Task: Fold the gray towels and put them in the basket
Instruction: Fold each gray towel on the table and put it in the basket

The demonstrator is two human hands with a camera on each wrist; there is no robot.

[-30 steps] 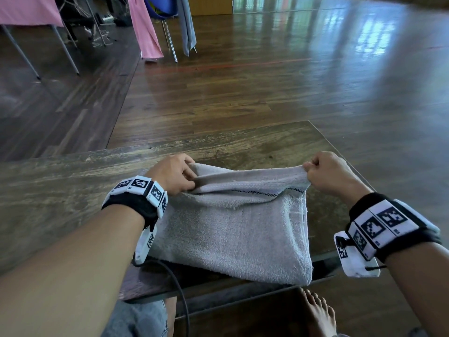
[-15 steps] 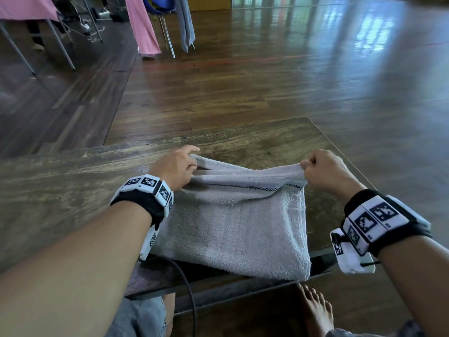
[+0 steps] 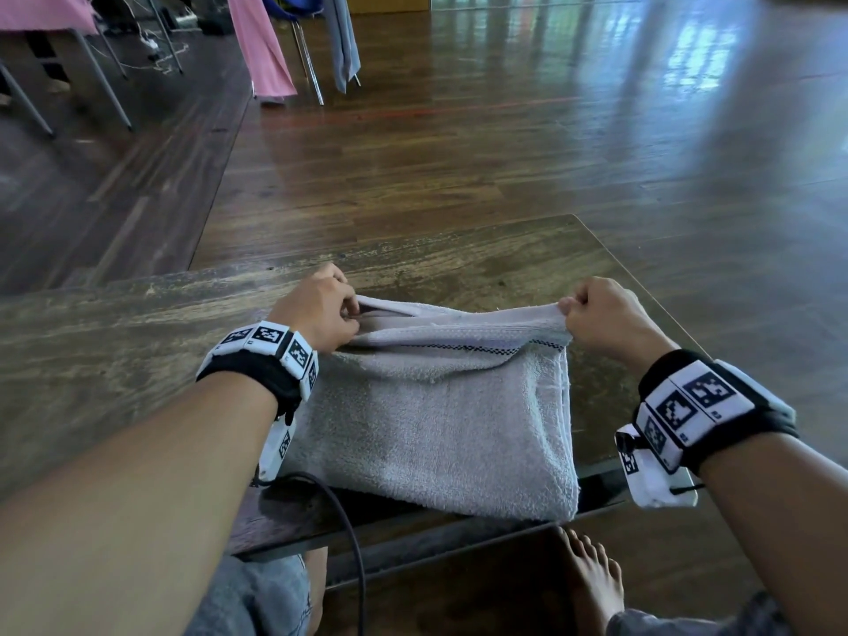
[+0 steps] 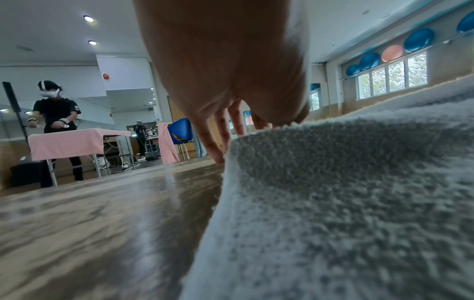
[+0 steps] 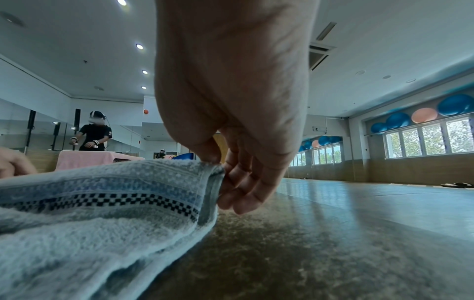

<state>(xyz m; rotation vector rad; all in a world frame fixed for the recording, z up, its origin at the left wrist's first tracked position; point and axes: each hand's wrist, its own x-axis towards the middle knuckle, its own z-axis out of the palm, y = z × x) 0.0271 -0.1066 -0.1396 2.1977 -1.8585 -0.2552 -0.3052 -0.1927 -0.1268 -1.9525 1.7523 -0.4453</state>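
On the wooden table, one gray towel lies folded, two hands' fingers pinching its far corners.

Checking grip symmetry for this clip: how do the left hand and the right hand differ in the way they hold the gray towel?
The left hand grips the gray towel at its far left corner, fingers reaching down over the edge toward the table. The right hand pinches the far right corner between thumb and fingers, lifted off the table. The checkered stripe ends at the right hand's corner; at the left hand's it is hidden. Both hold the same folded far edge.
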